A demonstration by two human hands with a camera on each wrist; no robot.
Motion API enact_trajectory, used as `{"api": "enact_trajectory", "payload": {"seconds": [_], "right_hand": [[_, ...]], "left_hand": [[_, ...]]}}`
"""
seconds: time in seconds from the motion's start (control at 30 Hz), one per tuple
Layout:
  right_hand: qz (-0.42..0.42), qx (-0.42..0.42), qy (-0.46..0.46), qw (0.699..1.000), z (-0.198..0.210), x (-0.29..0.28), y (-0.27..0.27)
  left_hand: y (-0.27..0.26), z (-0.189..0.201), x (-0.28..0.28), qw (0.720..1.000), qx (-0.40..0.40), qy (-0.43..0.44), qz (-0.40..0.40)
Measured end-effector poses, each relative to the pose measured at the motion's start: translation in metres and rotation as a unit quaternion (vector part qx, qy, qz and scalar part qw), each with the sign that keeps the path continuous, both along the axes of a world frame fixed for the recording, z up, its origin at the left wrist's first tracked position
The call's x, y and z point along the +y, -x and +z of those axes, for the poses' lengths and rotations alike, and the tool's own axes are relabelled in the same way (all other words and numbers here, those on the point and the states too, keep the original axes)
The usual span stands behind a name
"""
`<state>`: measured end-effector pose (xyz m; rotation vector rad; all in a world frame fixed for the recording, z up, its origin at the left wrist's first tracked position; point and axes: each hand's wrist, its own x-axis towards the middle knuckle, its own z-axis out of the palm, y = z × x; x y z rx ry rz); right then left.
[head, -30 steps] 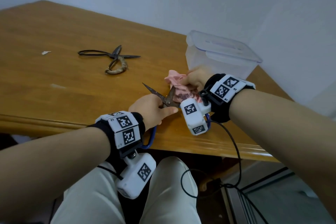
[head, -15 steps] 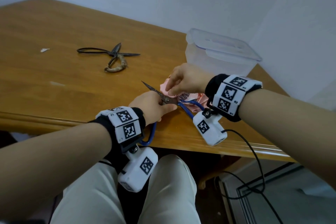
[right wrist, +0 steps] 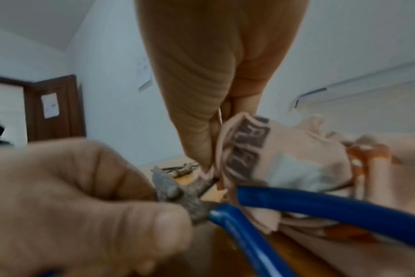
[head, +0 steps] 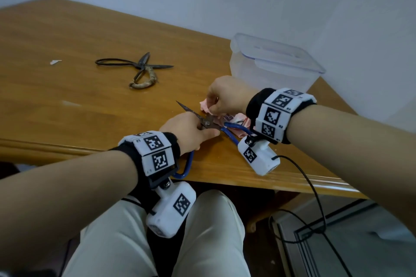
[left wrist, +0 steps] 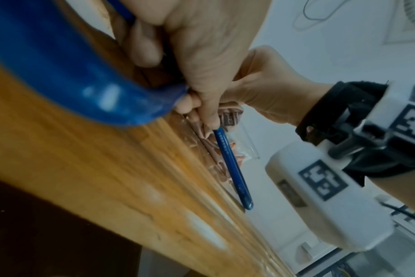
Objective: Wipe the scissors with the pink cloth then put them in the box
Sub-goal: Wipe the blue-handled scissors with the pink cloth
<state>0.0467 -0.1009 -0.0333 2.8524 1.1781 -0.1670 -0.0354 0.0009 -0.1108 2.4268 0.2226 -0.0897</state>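
My left hand (head: 202, 128) grips the blue-handled scissors (head: 208, 122) at the pivot near the table's front edge. The blades point up and left, and one handle loop hangs past my wrist. The pink cloth (head: 206, 105) lies crumpled on the table just right of the blades, partly under a blue handle (right wrist: 320, 206). My right hand (head: 211, 108) is palm down over the cloth and pinches a fold of it next to the blades (right wrist: 163, 180). The clear plastic box (head: 274, 69), with a lid on top, stands behind my right hand.
A second pair of old dark scissors (head: 140, 67) lies open on the wooden table (head: 67, 101) to the back left. A small white scrap (head: 55, 62) lies further left. The wall is close behind the box. Cables hang from my right wrist.
My right hand has turned palm down and shifted left and away over the cloth, which has dropped onto the table. My left hand still holds the scissors in the same spot.
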Motion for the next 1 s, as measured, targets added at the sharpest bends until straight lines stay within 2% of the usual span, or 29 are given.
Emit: {"api": "enact_trajectory", "payload": {"seconds": [0.07,0.2,0.37,0.5,0.57,0.77,0.9,1.0], "right_hand": [[-0.012,0.062,-0.02,0.998,0.001,-0.002,0.002],[-0.033,0.097,-0.036,0.994,0.0,-0.001,-0.003],[-0.03,0.028,-0.017,0.999,0.003,0.002,-0.01],[-0.041,0.125,-0.049,0.99,-0.004,0.001,-0.005],[-0.043,0.125,-0.053,0.99,-0.005,0.003,-0.005],[-0.05,0.015,-0.016,0.999,0.001,0.004,-0.016],[-0.058,0.111,-0.044,0.991,0.0,0.0,-0.009],[-0.062,0.108,-0.053,0.991,0.0,0.002,-0.013]], "left_hand": [[0.0,-0.001,0.001,1.0,-0.001,0.01,0.0],[-0.001,-0.001,0.0,1.0,0.001,0.013,0.007],[-0.002,-0.001,0.0,1.0,0.007,0.007,0.008],[-0.003,-0.003,0.002,1.0,0.0,0.011,0.0],[-0.003,-0.003,0.002,1.0,0.0,0.01,-0.004],[-0.002,0.0,0.001,1.0,0.003,-0.006,-0.013],[-0.002,-0.002,0.002,1.0,0.0,0.005,-0.002],[-0.003,-0.002,0.001,1.0,-0.001,-0.001,0.005]]}}
